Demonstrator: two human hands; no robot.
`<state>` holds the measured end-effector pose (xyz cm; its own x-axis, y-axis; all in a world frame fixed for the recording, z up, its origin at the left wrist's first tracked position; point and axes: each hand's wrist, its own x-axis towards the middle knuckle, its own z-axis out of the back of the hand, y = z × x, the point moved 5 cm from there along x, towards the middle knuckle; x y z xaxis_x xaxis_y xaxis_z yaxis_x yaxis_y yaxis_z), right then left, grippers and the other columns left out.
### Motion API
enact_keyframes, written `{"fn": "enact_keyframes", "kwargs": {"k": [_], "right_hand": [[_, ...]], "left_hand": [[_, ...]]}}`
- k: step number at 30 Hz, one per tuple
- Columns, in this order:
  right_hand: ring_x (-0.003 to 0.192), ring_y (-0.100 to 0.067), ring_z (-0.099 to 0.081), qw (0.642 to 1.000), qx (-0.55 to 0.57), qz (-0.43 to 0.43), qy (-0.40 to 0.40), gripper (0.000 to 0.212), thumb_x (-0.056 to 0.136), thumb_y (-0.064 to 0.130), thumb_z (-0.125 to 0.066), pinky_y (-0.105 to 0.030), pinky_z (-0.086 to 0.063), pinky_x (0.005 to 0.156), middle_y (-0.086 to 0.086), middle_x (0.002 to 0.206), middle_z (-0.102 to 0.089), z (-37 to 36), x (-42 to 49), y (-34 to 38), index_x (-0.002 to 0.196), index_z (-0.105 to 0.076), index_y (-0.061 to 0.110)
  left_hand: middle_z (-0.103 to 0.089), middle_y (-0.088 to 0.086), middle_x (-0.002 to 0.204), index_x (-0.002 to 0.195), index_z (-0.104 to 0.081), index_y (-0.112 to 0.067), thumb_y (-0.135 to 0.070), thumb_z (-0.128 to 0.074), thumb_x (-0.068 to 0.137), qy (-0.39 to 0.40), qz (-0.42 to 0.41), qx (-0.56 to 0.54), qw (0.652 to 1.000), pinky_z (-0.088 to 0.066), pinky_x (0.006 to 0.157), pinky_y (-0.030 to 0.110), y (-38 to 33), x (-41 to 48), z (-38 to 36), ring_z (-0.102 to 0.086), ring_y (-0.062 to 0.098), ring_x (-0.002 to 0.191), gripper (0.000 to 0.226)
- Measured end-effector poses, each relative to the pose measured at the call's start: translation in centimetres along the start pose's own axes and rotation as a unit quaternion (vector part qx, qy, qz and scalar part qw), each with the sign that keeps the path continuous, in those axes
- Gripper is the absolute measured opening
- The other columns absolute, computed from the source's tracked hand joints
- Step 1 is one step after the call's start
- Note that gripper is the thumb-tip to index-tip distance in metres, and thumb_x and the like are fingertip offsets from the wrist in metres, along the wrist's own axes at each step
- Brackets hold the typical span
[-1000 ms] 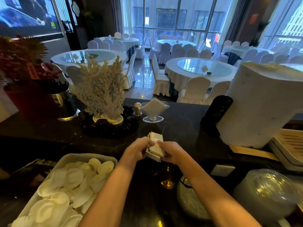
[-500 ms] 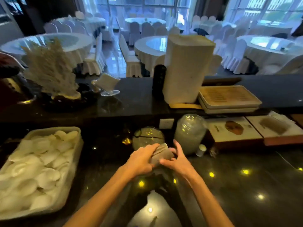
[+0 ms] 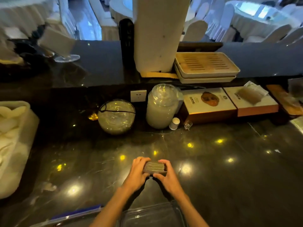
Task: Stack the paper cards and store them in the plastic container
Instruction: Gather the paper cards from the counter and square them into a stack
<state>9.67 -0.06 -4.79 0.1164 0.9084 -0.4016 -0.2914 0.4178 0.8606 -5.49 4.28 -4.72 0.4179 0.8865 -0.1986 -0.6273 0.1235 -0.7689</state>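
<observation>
As I looked down over the dark polished table (image 3: pixel 229 185), both hands met near its middle around a stack of paper cards (image 3: pixel 154 167). The left hand (image 3: pixel 136 174) closed its grip on the stack's left end, fingers curled over the far edge. The right hand (image 3: pixel 168 176) closed its grip on the right end, thumb on the near side. The cards sat squared together, edges up, resting on or just above the table; I could not tell which. A clear plastic container (image 3: pixel 152 215) lay at the near edge, between the forearms. Farther off stood a glass jar (image 3: pixel 161 107) and a round glass bowl (image 3: pixel 116 116).
</observation>
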Motion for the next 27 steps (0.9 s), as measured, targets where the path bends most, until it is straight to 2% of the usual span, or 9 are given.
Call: {"fn": "enact_keyframes", "kwargs": {"k": [3,7,10,12,14,17,20,24,27], "right_hand": [[0.124,-0.005,-0.053,1.0,-0.001,-0.002,0.009,0.07,0.084,-0.005,-0.068,-0.016,-0.044,0.101,0.004,0.135,-0.053,-0.9,0.0,-1.3,0.143,-0.041,0.023],[0.137,-0.001,-0.039,0.999,0.038,0.004,-0.02,0.083,0.088,-0.01,-0.059,-0.003,-0.034,0.103,0.011,0.152,-0.036,-1.8,0.1,-2.0,0.155,-0.023,0.025],[0.145,-0.011,-0.032,0.996,0.08,-0.003,-0.042,0.092,0.084,-0.02,-0.049,-0.026,-0.032,0.117,0.003,0.159,-0.028,-2.8,0.1,-1.6,0.157,-0.016,0.026],[0.144,-0.013,-0.034,0.989,0.142,-0.014,-0.042,0.094,0.082,-0.014,-0.052,-0.036,-0.035,0.117,0.005,0.159,-0.028,-3.3,0.2,-1.7,0.156,-0.017,0.032],[0.141,-0.013,-0.037,0.974,0.219,-0.026,-0.045,0.078,0.092,0.005,-0.057,-0.035,-0.039,0.112,0.008,0.157,-0.032,-3.5,0.3,-1.9,0.154,-0.023,0.037],[0.129,-0.012,-0.05,0.973,0.205,-0.046,-0.093,0.043,0.098,0.046,-0.045,-0.028,-0.044,0.101,0.003,0.144,-0.048,-3.7,1.1,-1.8,0.141,-0.041,0.04],[0.108,-0.015,-0.062,0.966,0.168,-0.054,-0.191,0.019,0.1,0.047,-0.043,-0.028,-0.054,0.084,-0.002,0.121,-0.061,-4.4,1.6,-1.8,0.116,-0.049,0.039],[0.108,-0.017,-0.062,0.95,0.148,-0.038,-0.273,0.01,0.1,0.045,-0.044,-0.046,-0.055,0.092,0.003,0.116,-0.061,-4.7,2.0,-1.7,0.101,-0.052,0.039],[0.131,-0.018,-0.05,0.956,0.118,-0.041,-0.267,0.026,0.102,0.044,-0.039,-0.041,-0.045,0.107,-0.001,0.137,-0.055,-4.9,2.7,-2.0,0.118,-0.056,0.033]], "left_hand": [[-0.036,-0.002,0.135,0.141,-0.044,-0.018,0.002,-0.071,0.078,-0.015,0.03,-0.082,0.996,-0.036,0.114,0.025,1.3,-0.3,-1.0,-0.039,0.006,0.126,0.071],[-0.032,-0.006,0.142,0.15,-0.027,-0.026,0.009,-0.067,0.08,-0.022,0.064,-0.157,0.985,-0.032,0.097,-0.005,2.6,-0.4,-1.1,-0.039,0.002,0.13,0.088],[-0.038,-0.004,0.143,0.15,-0.027,-0.023,0.01,-0.062,0.082,-0.022,0.064,-0.186,0.98,-0.036,0.099,0.0,2.4,-0.6,-1.0,-0.043,0.005,0.131,0.084],[-0.041,-0.003,0.143,0.148,-0.031,-0.023,0.008,-0.062,0.084,-0.033,0.065,-0.198,0.978,-0.039,0.105,0.01,2.3,-0.7,-1.1,-0.044,0.007,0.132,0.077],[-0.044,-0.004,0.143,0.145,-0.037,-0.025,0.004,-0.06,0.088,-0.048,0.067,-0.219,0.972,-0.041,0.11,0.024,2.7,-1.0,-1.0,-0.046,0.008,0.131,0.068],[-0.051,-0.003,0.138,0.134,-0.049,-0.033,-0.015,-0.055,0.095,-0.05,0.086,-0.326,0.94,-0.047,0.105,0.036,3.0,-1.3,-1.4,-0.054,0.015,0.124,0.043],[-0.064,0.0,0.118,0.116,-0.06,-0.029,-0.037,-0.05,0.099,-0.117,0.108,-0.366,0.917,-0.053,0.092,0.032,2.6,-0.8,-1.9,-0.064,0.018,0.109,0.021],[-0.07,-0.005,0.09,0.093,-0.065,-0.029,-0.027,-0.048,0.101,-0.199,0.142,-0.347,0.906,-0.054,0.07,0.016,3.1,0.4,-2.2,-0.069,0.011,0.085,0.019],[-0.07,-0.009,0.087,0.09,-0.066,-0.03,-0.025,-0.049,0.1,-0.221,0.141,-0.322,0.91,-0.054,0.068,0.016,3.9,1.0,-2.0,-0.068,0.004,0.081,0.02]]}}
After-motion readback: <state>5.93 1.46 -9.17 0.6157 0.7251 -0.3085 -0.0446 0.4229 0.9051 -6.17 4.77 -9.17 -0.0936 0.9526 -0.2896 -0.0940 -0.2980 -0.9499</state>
